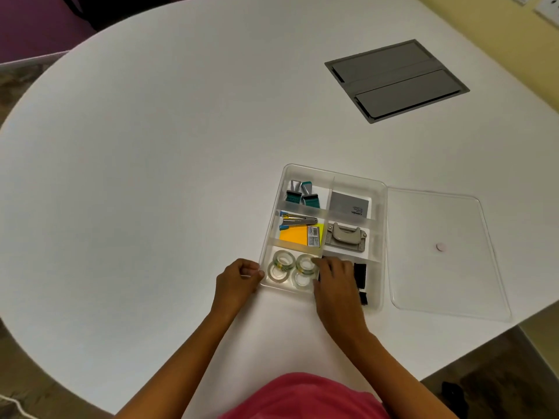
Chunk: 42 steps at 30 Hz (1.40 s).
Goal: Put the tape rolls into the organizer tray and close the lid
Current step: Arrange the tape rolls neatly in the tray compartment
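Your left hand [239,276] is curled into a loose fist against the near-left corner of the clear organizer tray [381,225] on the white desk [151,176], gripping nothing that shows. Just beside it, four clear tape rolls [292,270] lie flat in the tray's near-left compartment — two by two. Your right hand [334,281] rests palm-down over the tray's near edge, fingers bent onto the nearer right-hand roll; you cannot tell whether it truly grips it. Farther right, the clear lid [444,252] lies flat on the desk — just beside the tray, off it.
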Motion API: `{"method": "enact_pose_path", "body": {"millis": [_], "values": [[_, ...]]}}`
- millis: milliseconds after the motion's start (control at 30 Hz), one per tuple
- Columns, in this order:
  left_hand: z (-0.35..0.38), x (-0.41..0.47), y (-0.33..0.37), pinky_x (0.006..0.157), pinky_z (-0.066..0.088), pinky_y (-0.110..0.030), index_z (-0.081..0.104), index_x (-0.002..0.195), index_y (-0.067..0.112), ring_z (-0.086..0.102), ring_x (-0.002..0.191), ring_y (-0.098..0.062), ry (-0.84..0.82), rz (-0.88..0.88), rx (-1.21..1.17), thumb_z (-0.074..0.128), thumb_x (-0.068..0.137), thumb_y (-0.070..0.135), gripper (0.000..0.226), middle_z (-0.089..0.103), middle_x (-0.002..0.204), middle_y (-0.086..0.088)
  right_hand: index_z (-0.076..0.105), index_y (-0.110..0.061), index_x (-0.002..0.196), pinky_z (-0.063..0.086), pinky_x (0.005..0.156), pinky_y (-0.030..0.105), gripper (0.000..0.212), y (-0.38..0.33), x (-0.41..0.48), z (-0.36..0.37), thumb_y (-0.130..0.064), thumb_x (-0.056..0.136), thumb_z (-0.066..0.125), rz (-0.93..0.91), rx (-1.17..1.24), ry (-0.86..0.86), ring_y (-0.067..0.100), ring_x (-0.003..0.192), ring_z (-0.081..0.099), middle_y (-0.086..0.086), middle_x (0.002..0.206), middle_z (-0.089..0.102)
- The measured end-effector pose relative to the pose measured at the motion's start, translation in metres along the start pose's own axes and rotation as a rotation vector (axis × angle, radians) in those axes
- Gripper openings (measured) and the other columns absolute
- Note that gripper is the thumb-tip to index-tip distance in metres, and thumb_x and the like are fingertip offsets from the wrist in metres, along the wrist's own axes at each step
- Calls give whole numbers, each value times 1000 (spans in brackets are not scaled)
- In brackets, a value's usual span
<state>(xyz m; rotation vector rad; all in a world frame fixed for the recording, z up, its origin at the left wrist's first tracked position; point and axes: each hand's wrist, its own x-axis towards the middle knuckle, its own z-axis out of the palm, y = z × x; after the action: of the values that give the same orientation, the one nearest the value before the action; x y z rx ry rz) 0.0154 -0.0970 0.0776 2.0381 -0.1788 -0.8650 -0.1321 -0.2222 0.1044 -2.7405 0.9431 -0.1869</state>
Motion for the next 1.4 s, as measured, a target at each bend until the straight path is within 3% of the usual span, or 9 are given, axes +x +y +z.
{"method": "enact_pose_path", "body": {"millis": [267, 400, 500, 733, 833, 967, 1067, 1233, 1400], "values": [[2, 0, 4, 50, 48, -5, 63, 82, 20, 61, 58, -8, 8, -4, -37, 72, 79, 7, 16, 62, 71, 5, 65, 0, 101, 53, 76, 40, 38, -10, 16, 13, 7, 65, 74, -35, -116, -255, 36, 97, 59, 18, 99, 69], [1, 1, 1, 48, 51, -8, 63, 85, 18, 62, 45, -3, -12, -3, -74, 70, 81, 5, 16, 61, 74, 3, 69, 1, 83, 55, 64, 37, 35, -11, 17, 10, 10, 51, 79, -60, -171, -278, 36, 81, 64, 16, 79, 71], [1, 1, -2, 50, 55, -12, 63, 88, 16, 63, 43, -2, -21, 0, -103, 69, 81, 5, 15, 62, 76, 1, 69, 0, 75, 55, 63, 37, 27, -8, 17, 10, 11, 52, 79, -74, -167, -282, 35, 78, 63, 15, 74, 70], [3, 0, -4, 48, 54, -13, 63, 88, 15, 63, 43, -5, -20, 4, -127, 67, 83, 3, 14, 62, 78, -2, 73, -2, 77, 54, 63, 37, 21, -10, 12, 12, 2, 59, 82, -71, -176, -309, 32, 83, 62, 16, 84, 69], [2, 0, -3, 46, 53, -13, 63, 91, 13, 64, 52, -14, -21, -3, -140, 68, 82, 3, 14, 61, 81, -4, 73, -2, 81, 53, 67, 34, 21, -13, 10, 14, -2, 62, 83, -41, -191, -323, 32, 92, 60, 16, 98, 66], [3, 0, -5, 46, 54, -14, 63, 93, 12, 64, 58, -19, -21, -6, -155, 67, 82, 2, 15, 60, 81, -5, 69, -2, 100, 49, 85, 32, 20, -13, 8, 20, -7, 80, 70, -15, -200, -337, 30, 113, 48, 15, 126, 52], [4, 1, -7, 47, 54, -15, 63, 91, 12, 65, 55, -14, -17, -4, -157, 67, 82, 2, 14, 60, 79, -3, 68, -3, 103, 47, 90, 31, 20, -9, 9, 21, -11, 85, 65, 9, -194, -311, 28, 116, 45, 14, 133, 47], [5, 2, -10, 47, 55, -14, 63, 86, 16, 64, 47, -1, -14, 4, -147, 68, 82, 4, 14, 60, 78, -1, 74, -4, 75, 55, 75, 32, 15, -12, 10, 14, -11, 65, 84, 55, -213, -315, 31, 101, 59, 18, 115, 62], [5, 3, -10, 48, 54, -14, 64, 86, 17, 65, 51, -6, -17, -6, -153, 69, 82, 6, 12, 62, 77, 0, 72, -4, 77, 54, 66, 34, 19, -17, 11, 12, -4, 62, 83, 51, -141, -274, 30, 90, 60, 16, 98, 65]]}}
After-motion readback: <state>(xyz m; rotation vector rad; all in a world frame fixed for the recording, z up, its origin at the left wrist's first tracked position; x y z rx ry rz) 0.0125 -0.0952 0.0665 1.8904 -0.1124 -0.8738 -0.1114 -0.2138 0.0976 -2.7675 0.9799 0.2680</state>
